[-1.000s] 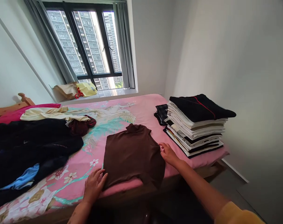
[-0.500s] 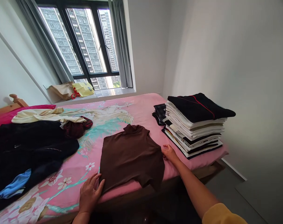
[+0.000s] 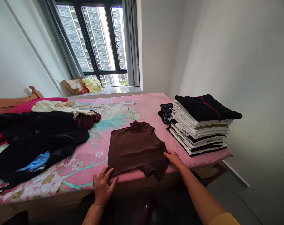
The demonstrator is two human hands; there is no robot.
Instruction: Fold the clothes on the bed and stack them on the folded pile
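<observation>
Shirt (image 3: 136, 151) lies between left hand (image 3: 103, 186) and right hand (image 3: 175, 159).

I have the left hand (image 3: 103, 187) palm down, fingers (image 3: 106, 173) loosely spread, while my right hand (image 3: 175, 159) sits at the end of an outstretched, slanting right forearm (image 3: 198, 189), fingers bent close together.

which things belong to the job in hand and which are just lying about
In the job:
brown top, left hand and right hand at its edges
probably the folded stack and loose dark clothes

Just lying about:
yellow bag
brown bag
</observation>
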